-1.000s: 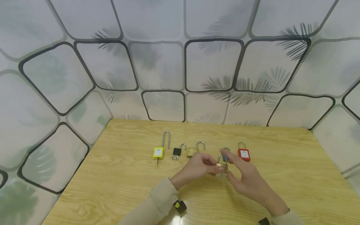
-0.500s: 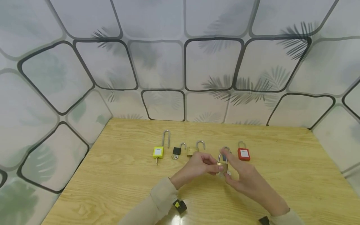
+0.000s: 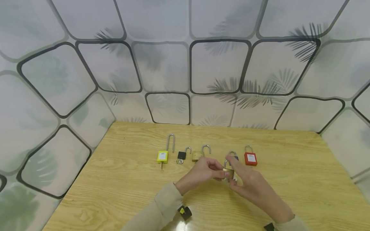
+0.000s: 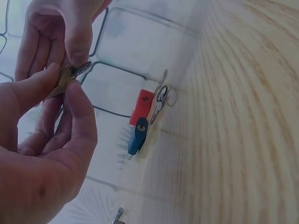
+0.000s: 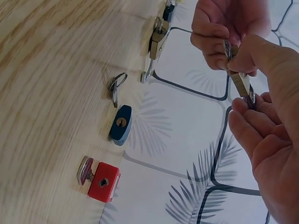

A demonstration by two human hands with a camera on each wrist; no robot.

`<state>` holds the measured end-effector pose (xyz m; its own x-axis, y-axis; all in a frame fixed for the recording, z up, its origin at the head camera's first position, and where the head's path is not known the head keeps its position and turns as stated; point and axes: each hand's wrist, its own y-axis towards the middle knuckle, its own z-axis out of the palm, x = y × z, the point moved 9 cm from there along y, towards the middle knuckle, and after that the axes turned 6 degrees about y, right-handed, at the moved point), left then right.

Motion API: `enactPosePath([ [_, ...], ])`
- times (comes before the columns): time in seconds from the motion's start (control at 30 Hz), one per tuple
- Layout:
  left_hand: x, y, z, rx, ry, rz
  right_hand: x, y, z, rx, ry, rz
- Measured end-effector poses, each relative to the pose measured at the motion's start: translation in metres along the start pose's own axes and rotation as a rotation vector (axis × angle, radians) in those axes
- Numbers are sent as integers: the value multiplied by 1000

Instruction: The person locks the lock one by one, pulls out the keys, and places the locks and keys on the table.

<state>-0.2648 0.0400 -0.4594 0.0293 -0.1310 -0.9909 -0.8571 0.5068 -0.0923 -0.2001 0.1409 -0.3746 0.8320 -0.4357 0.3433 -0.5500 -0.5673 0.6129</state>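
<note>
Brass padlock (image 3: pixel 229 174) held between both hands, raised over the table (image 3: pixel 115 179)
The left hand (image 3: pixel 202 172) pinches its body, leaving no gap; the right hand (image 3: pixel 252 183) spans it, fingers at the shackle (image 3: pixel 225 164), thumb by the key (image 4: pixel 83 68). Uneven pressure or a slackened left pinch could twist or drop it; in the head view its long axis runs up-frame, shackle toward the wall (image 3: pixel 164 70), keyed end toward the person
</note>
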Motion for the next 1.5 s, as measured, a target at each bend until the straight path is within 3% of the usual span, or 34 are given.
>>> enactPosePath([
  [0.47,1,-2,1,-11,17,-11,0,-2,5,21,-23,-7],
  [0.93,2,-3,3,-1,16,-24,-4,-3,11,89,-23,62],
  [1.23,-1,-4,2,33,91,32,-2,-5,10,68,-43,54],
  [1.37,2,-3,1,29,107,19,1,-5,8,29,-55,6],
  [1.5,4,-2,-4,-17,163,-9,2,-4,5,2,-63,-20],
])
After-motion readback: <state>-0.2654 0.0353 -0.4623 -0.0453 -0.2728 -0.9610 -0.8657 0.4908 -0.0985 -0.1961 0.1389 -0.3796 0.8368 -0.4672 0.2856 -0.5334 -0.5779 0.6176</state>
